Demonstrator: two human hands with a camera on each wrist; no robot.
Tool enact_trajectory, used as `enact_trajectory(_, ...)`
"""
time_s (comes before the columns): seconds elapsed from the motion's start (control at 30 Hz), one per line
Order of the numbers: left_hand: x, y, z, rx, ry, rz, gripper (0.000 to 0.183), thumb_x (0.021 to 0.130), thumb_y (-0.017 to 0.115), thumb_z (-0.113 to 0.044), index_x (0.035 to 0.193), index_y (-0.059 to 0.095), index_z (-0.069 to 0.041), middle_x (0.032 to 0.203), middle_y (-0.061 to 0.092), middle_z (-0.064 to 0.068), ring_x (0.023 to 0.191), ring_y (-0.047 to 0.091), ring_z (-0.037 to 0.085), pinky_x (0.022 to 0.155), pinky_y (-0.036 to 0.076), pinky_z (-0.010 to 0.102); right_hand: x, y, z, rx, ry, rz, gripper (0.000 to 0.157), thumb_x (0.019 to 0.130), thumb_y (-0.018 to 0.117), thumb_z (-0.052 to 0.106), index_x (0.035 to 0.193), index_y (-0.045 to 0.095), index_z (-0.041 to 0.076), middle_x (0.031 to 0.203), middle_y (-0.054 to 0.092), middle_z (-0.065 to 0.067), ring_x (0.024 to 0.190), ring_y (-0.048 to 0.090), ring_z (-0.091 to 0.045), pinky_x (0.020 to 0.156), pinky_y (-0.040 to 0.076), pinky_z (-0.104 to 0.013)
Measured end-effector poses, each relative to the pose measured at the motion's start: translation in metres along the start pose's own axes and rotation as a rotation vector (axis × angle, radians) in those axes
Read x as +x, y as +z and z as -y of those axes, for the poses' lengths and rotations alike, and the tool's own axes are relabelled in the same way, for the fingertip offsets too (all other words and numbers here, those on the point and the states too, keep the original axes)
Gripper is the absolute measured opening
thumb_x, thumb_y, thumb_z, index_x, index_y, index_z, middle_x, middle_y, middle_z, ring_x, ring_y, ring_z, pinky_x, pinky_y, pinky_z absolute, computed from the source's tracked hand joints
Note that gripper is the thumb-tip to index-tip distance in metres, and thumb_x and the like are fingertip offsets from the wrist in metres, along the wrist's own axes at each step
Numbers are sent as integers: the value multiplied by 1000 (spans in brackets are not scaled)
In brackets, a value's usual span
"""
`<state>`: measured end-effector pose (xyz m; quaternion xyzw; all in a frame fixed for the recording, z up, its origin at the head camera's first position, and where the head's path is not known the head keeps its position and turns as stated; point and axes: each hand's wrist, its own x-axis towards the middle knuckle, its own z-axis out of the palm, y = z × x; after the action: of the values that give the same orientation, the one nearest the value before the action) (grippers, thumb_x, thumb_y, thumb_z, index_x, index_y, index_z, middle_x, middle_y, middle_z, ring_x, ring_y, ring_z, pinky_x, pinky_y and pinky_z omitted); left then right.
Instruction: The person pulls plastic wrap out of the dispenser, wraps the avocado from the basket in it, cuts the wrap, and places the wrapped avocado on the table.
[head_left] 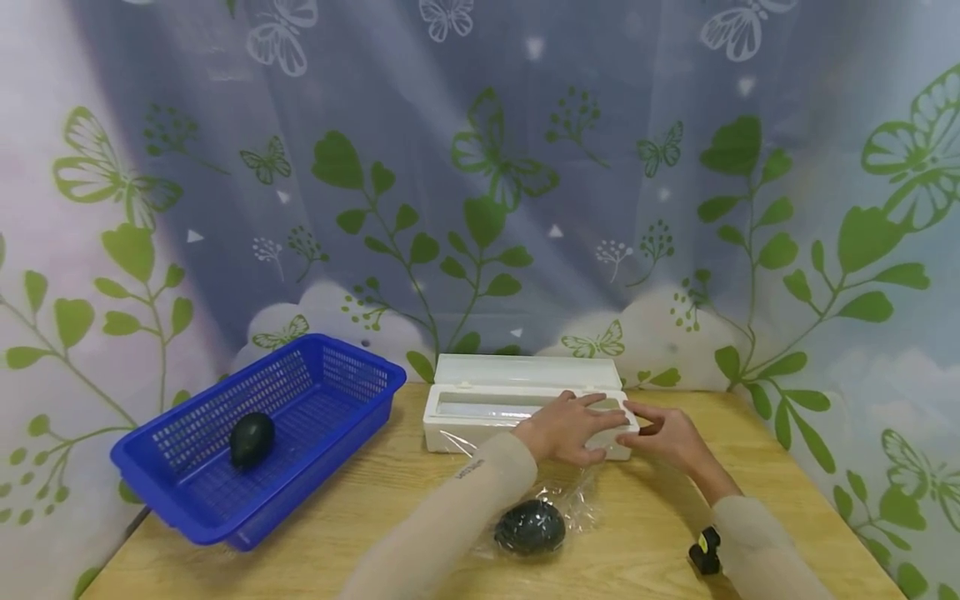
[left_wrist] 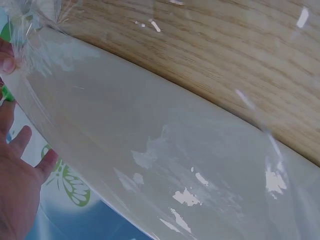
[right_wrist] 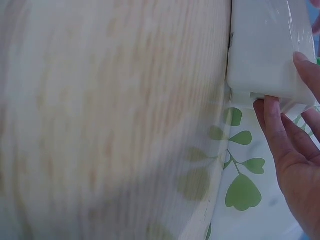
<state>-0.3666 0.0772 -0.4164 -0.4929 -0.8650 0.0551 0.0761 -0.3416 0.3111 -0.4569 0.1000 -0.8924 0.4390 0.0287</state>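
A white cling film dispenser [head_left: 465, 433] stands on the table with its lid [head_left: 525, 369] raised. Clear cling film [head_left: 581, 500] hangs over its front and lies around a dark green avocado [head_left: 529, 527]. My left hand [head_left: 573, 425] rests over the dispenser's right part with its fingers spread; the left wrist view shows those fingers [left_wrist: 20, 142] apart from each other. At the right end, my right hand [head_left: 667, 433] holds the dispenser between thumb and fingers. The right wrist view shows fingertips [right_wrist: 272, 107] against the end wall, by a small notch.
A blue plastic basket [head_left: 315, 479] stands at the left with a second dark avocado [head_left: 252, 439] inside. Beside the right sleeve lies a small black object [head_left: 705, 552] with a yellow patch. A patterned curtain [head_left: 525, 275] hangs behind the wooden table [head_left: 637, 550].
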Motion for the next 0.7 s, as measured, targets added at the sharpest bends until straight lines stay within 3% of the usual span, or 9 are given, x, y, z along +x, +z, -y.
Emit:
enact_trajectory(0.3,0,1,-1,18,1,0,63,102,53,-48,161,34,-32,157,51,-14,156,34,19,118,42,44,-4,2,-2,16,17,2,72,90,82,30,149,52,4,146,53,-33,107,74,-34,82,64,-37)
enact_trajectory(0.7,1,2,1,-14,-1,-17,61,102,53,-45,159,36,-32,157,52,-11,156,34,19,118,42,46,-2,1,-2,36,8,-7,71,90,82,29,149,53,4,148,52,-32,108,74,-35,80,64,-33)
